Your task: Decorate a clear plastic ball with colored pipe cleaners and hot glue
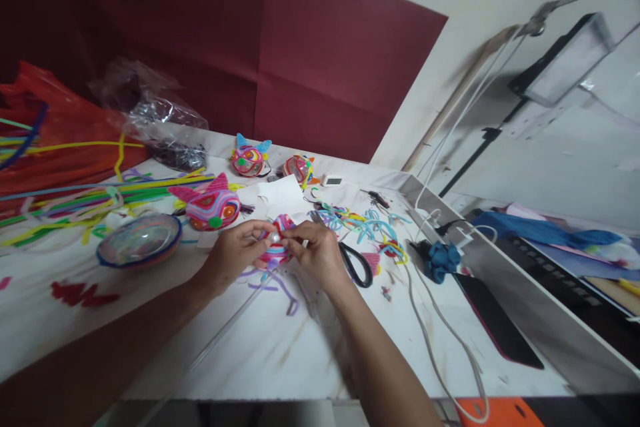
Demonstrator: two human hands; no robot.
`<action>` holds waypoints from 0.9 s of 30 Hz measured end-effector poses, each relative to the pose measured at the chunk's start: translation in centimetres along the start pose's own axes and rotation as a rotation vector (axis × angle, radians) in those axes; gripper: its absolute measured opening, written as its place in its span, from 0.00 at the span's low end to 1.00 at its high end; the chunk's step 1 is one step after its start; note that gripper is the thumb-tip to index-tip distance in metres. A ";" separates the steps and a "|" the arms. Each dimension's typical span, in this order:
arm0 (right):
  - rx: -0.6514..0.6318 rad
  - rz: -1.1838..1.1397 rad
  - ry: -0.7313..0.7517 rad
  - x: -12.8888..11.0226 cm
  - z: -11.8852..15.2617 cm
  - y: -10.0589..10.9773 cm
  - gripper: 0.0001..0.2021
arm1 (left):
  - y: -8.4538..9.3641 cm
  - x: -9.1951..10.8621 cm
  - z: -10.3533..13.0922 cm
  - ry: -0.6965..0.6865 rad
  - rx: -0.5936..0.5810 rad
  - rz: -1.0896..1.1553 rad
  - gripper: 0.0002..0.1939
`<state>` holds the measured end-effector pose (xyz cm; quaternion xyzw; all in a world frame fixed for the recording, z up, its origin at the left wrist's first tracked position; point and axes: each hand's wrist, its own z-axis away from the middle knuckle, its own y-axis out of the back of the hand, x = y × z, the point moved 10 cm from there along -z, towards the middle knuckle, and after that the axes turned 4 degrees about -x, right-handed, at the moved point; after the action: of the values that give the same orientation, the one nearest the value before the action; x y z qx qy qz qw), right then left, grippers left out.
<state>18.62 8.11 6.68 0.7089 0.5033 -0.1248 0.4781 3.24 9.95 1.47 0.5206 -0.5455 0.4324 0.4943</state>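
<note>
Left hand (234,252) and right hand (315,250) – both grips closed on a small pipe-cleaner ball (277,240), mid-surface, white surface (280,353) strewn with pipe cleaners (100,197), scissors (356,263) just right, maroon backdrop (300,60) far.

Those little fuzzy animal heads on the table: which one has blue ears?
The head at the back, beside the clear plastic bag. Its two ears are light blue, while the bigger head nearer the hands has pink ears.

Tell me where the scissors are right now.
In the head view, the scissors lie on the white table, just right of the right hand, beside the cut pipe-cleaner pieces.
</note>
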 end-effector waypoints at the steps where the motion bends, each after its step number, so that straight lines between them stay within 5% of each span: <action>1: -0.020 0.002 -0.011 0.1 -0.2 0.0 0.08 | -0.1 -0.2 -0.1 0.006 -0.011 0.002 0.19; 15: -0.361 0.263 -0.077 0.0 -3.2 -1.3 0.13 | -0.3 -1.0 -0.5 0.001 -0.074 0.011 0.22; 20: -0.437 0.339 -0.077 -0.2 -4.9 -1.6 0.20 | -0.3 -0.4 -1.0 -0.009 -0.106 0.014 0.23; 27: -0.509 0.291 -0.039 -1.9 -7.7 -2.2 0.17 | 0.3 0.5 -1.4 -0.017 -0.124 0.035 0.26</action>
<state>13.54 13.26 10.71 0.6284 0.4021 0.0619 0.6630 3.10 11.29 2.13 0.4829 -0.5846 0.4018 0.5134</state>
